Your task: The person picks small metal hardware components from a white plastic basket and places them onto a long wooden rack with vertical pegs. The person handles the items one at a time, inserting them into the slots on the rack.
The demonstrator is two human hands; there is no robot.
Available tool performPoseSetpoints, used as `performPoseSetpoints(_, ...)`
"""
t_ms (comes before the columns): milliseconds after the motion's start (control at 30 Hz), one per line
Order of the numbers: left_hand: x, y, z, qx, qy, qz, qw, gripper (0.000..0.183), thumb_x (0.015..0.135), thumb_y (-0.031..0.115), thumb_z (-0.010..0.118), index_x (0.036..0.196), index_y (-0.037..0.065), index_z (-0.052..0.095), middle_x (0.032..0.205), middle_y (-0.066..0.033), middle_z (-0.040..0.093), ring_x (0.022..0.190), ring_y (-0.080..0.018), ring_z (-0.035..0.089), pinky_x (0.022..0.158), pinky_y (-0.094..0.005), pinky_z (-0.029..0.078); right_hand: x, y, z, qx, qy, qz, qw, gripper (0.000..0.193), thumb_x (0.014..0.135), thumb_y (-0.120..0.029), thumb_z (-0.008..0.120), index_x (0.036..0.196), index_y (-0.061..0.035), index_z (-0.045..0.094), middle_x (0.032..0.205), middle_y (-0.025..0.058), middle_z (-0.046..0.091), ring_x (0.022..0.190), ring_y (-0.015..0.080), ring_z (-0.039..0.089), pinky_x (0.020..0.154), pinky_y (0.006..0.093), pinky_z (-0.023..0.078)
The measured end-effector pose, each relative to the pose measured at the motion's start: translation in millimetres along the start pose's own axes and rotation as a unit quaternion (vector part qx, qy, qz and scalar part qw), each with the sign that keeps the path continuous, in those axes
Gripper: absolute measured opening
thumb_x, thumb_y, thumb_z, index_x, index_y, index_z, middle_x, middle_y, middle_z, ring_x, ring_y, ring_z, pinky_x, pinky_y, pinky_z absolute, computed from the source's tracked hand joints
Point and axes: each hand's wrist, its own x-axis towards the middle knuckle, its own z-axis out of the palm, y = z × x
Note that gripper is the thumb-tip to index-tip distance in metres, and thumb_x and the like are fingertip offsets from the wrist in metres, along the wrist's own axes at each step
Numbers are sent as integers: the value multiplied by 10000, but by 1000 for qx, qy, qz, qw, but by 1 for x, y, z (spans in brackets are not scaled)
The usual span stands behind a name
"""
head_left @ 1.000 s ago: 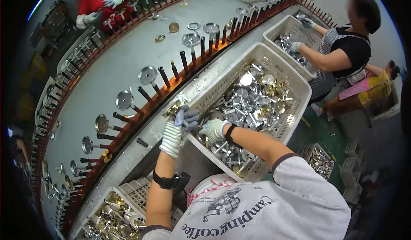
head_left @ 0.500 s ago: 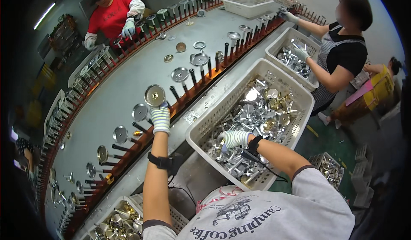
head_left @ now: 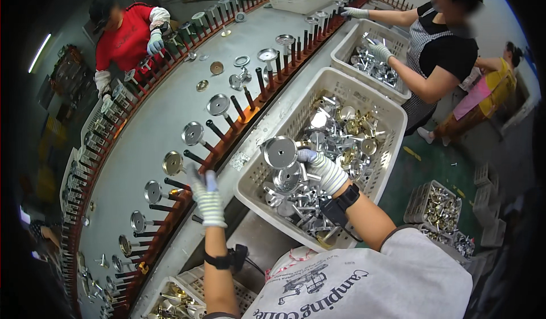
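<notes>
My right hand, in a white knit glove, is shut on a shiny round-headed metal part and holds it over the near left corner of a white plastic basket full of similar silver and brass parts. My left hand, also gloved, is open with fingers spread and nothing in it. It hovers by the red rail of dark pegs at the edge of the grey round table. The closest seated part is a disc-headed piece on a peg just beyond the fingertips.
More disc parts sit on pegs along the rail. A person in red works at the far side. A person in a black top reaches into a second basket. Smaller crates of parts stand on the green floor.
My left hand went from the basket to the peg rail and now hangs open beside it. My right hand dug in the basket and has lifted out a round-headed part.
</notes>
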Motion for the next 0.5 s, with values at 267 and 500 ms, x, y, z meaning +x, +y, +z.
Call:
performPoseSetpoints(267, -32, 78, 39, -86, -430, -111, 892, 447, 892, 240, 606, 1275, 50, 475, 1200, -123, 552, 1145, -201, 510, 1001, -345, 400, -8, 17, -32, 8, -86, 31, 996, 722, 704, -347, 781, 1266, -2, 484, 1208, 179, 581, 1088, 290, 587, 926, 422, 501)
performPoseSetpoints(500, -39, 77, 60, -333, -355, -308, 817, 347, 907, 240, 587, 1161, 8, 546, 1010, -83, 647, 869, -170, 646, 770, -311, 548, 0, 28, -6, 25, -46, 103, 993, 338, 790, -26, 648, 1119, 22, 585, 1048, 146, 657, 914, 239, 660, 845, 375, 549)
